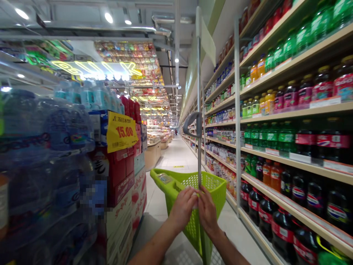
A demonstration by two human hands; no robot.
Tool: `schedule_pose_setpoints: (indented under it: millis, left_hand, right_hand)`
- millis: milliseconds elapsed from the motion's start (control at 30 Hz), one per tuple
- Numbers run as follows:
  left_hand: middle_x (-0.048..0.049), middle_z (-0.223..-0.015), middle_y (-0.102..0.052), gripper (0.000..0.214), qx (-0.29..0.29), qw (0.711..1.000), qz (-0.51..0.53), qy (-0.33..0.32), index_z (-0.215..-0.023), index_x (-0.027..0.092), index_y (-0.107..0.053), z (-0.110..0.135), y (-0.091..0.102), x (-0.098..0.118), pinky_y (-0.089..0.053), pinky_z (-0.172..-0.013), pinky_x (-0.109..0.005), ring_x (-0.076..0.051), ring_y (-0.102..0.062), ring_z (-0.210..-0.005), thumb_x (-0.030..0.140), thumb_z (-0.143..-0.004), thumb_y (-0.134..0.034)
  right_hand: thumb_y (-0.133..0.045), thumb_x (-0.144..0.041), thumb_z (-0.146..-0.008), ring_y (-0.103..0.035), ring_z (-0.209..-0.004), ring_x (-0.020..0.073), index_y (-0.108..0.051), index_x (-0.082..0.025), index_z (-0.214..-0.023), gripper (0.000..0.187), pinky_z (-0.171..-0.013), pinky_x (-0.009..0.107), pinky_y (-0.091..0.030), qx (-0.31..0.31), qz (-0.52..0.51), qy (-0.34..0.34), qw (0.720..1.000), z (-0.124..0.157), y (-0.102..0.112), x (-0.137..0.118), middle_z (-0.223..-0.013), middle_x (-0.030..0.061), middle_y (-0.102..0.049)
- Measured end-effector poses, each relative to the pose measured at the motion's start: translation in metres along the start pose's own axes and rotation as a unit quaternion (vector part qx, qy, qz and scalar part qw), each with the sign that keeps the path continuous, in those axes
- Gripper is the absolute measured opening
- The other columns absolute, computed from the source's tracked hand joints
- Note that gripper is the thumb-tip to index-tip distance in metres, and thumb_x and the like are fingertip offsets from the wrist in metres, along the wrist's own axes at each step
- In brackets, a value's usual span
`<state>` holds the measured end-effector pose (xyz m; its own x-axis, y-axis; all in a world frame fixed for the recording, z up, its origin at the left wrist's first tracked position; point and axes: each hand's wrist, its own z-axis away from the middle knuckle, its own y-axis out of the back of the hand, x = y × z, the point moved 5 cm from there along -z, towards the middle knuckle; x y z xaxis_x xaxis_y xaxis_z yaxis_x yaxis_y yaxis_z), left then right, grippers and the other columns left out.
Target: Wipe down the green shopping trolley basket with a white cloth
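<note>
1. Left hand (182, 206): fingers bent, drawn narrow, tips right at the tips of the right hand (207, 211).
2. Right hand: fingers close together, narrow too, beside the grey pole (199, 158).
3. Small pale bit (195, 204) shows between the 2 hands; mostly hidden, can't tell what it is or whether either hand grips it.
4. Green basket (220, 191): on the pale tiled floor (179, 151), in the aisle directly ahead; both hands at its near edge, contact with the rim unclear. Perforated walls; greyish panel (164, 178) on the rim at its left corner.
5. Pole rises nearly vertical by the basket's near edge; grey handle (189, 125) partway up, pale flag-like sheet (209, 42) near its top end.
6. Left of aisle: shrink-wrapped bottles (55, 154) at the floor's left edge, red cartons (124, 173) beside them, yellow price sign (122, 131) reading 15.00.
7. Right of aisle: shelving (289, 113) along the floor's right edge. Green bottles (286, 134) on a middle shelf, dark red-labelled bottles (282, 228) on the bottom shelf.
8. Farther back: yellow BULK sign (96, 69) overhead, display counter (153, 156) at floor's left edge.
</note>
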<state>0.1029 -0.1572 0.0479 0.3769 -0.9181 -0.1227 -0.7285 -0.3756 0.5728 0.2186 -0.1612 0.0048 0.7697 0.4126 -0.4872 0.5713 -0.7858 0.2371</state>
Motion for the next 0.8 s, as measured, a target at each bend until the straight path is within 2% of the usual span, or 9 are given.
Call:
schedule_pose_setpoints:
  millis: [67, 133, 233, 333, 433, 567, 667, 733, 800]
  left_hand:
    - [-0.0094, -0.112, -0.057, 0.022, 0.010, 0.999, 0.019, -0.047, -0.104, 0.018, -0.052, 0.001, 0.005, 0.003, -0.042, -0.092, -0.039, -0.020, -0.046, -0.111, 0.020, -0.085, -0.041]
    - [-0.0093, -0.112, -0.057, 0.023, 0.018, 0.998, 0.049, -0.047, -0.106, 0.018, -0.051, 0.005, 0.013, -0.006, -0.043, -0.092, -0.036, -0.018, -0.047, -0.110, 0.020, -0.086, -0.041]
    - [-0.0085, -0.114, -0.056, 0.026, 0.038, 0.996, 0.070, 0.025, -0.109, 0.020, -0.051, 0.014, 0.028, -0.036, -0.045, -0.091, -0.037, -0.018, -0.050, -0.108, 0.022, -0.087, -0.038]
    - [-0.0061, -0.115, -0.056, 0.027, 0.059, 0.989, 0.050, 0.126, -0.106, 0.022, -0.054, 0.023, 0.034, -0.060, -0.043, -0.093, -0.037, -0.019, -0.050, -0.108, 0.024, -0.087, -0.036]
    - [-0.0059, -0.108, -0.059, 0.027, 0.062, 0.984, 0.051, 0.158, -0.104, 0.021, -0.056, 0.021, 0.029, -0.056, -0.044, -0.092, -0.036, -0.019, -0.052, -0.105, 0.024, -0.086, -0.036]
    - [-0.0074, -0.105, -0.062, 0.026, 0.027, 0.994, 0.055, 0.095, -0.105, 0.019, -0.056, 0.012, 0.023, -0.046, -0.046, -0.089, -0.035, -0.017, -0.054, -0.101, 0.023, -0.086, -0.038]
    - [-0.0077, -0.109, -0.061, 0.025, 0.023, 0.995, 0.017, 0.100, -0.105, 0.019, -0.057, 0.021, 0.038, -0.073, -0.044, -0.091, -0.037, -0.018, -0.054, -0.103, 0.025, -0.084, -0.043]
    - [-0.0084, -0.110, -0.060, 0.026, 0.062, 0.984, -0.017, 0.168, -0.105, 0.018, -0.057, 0.032, 0.052, -0.099, -0.043, -0.092, -0.040, -0.020, -0.054, -0.104, 0.025, -0.085, -0.043]
    - [-0.0090, -0.110, -0.060, 0.027, 0.100, 0.971, -0.029, 0.216, -0.106, 0.018, -0.057, 0.040, 0.057, -0.108, -0.043, -0.092, -0.043, -0.020, -0.054, -0.105, 0.025, -0.086, -0.040]
  right_hand:
    - [-0.033, -0.032, -0.085, -0.047, -0.113, 0.0200, -0.061, -0.018, -0.098, 0.034, -0.096, 0.037, -0.037, 0.014, -0.025, -0.022, 0.999, 0.004, 0.009, -0.004, -0.119, 0.0096, -0.053]
    - [-0.032, -0.036, -0.086, -0.052, -0.106, 0.0201, -0.063, -0.018, -0.093, 0.036, -0.092, 0.036, -0.041, -0.002, -0.040, -0.044, 0.998, 0.008, 0.015, -0.001, -0.111, 0.0097, -0.058]
    - [-0.035, -0.039, -0.085, -0.055, -0.101, 0.0204, -0.062, -0.019, -0.096, 0.035, -0.090, 0.035, -0.043, -0.040, -0.038, -0.049, 0.997, 0.010, 0.019, -0.003, -0.105, 0.0086, -0.062]
    - [-0.036, -0.036, -0.085, -0.054, -0.103, 0.0209, -0.061, -0.020, -0.099, 0.033, -0.092, 0.037, -0.040, -0.077, -0.012, -0.012, 0.997, 0.003, 0.013, -0.025, -0.106, 0.0073, -0.062]
    - [-0.037, -0.029, -0.084, -0.054, -0.099, 0.0193, -0.060, -0.021, -0.098, 0.028, -0.090, 0.035, -0.039, -0.131, 0.019, 0.051, 0.990, -0.005, -0.001, -0.057, -0.102, 0.0057, -0.062]
    - [-0.038, -0.022, -0.083, -0.056, -0.085, 0.0180, -0.059, -0.020, -0.088, 0.022, -0.080, 0.032, -0.040, -0.135, 0.080, 0.093, 0.983, -0.012, -0.008, -0.070, -0.087, 0.0050, -0.063]
    - [-0.039, -0.022, -0.082, -0.055, -0.076, 0.0171, -0.058, -0.019, -0.080, 0.019, -0.073, 0.029, -0.039, -0.122, 0.125, 0.099, 0.980, -0.015, 0.000, -0.063, -0.077, 0.0038, -0.061]
    - [-0.038, -0.021, -0.081, -0.055, -0.073, 0.0172, -0.056, -0.019, -0.073, 0.020, -0.070, 0.028, -0.037, -0.115, 0.177, 0.091, 0.973, -0.018, 0.006, -0.059, -0.072, 0.0036, -0.060]
    - [-0.037, -0.020, -0.081, -0.055, -0.070, 0.0171, -0.055, -0.019, -0.066, 0.024, -0.068, 0.028, -0.035, -0.134, 0.236, 0.081, 0.959, -0.022, 0.005, -0.060, -0.067, 0.0033, -0.060]
